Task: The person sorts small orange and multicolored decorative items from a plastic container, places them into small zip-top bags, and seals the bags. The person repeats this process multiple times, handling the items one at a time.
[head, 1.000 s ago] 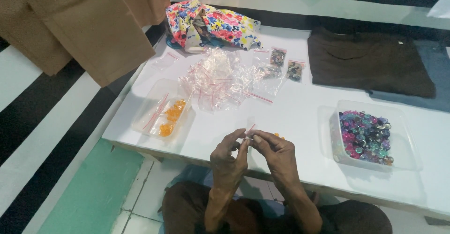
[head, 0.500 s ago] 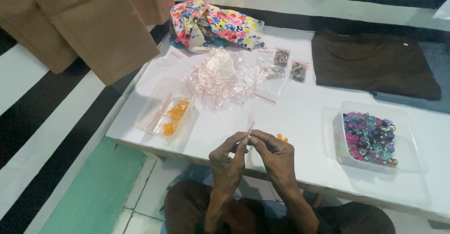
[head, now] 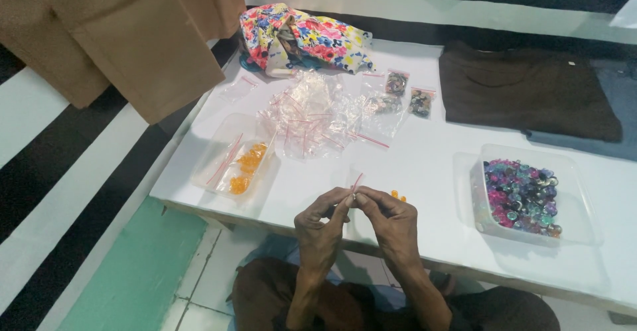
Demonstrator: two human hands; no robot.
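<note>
Grip: a small clear zip bag (head: pixel 353 188) is pinched at its red-striped top edge between the fingertips of left hand (head: pixel 323 221) and right hand (head: pixel 391 219) above the table (head: pixel 424 165) edge (judged light, limp, slippery; best taken by that stiffer strip).

I saw a small clear zip bag (head: pixel 353 192) with a red seal strip pinched between the fingertips of the left hand (head: pixel 323 227) and the right hand (head: pixel 391 221), held upright just above the near edge of the white table (head: pixel 424 165). A few orange beads (head: pixel 397 196) (possibly inside the bag, I couldn't tell) showed just behind the right hand.
</note>
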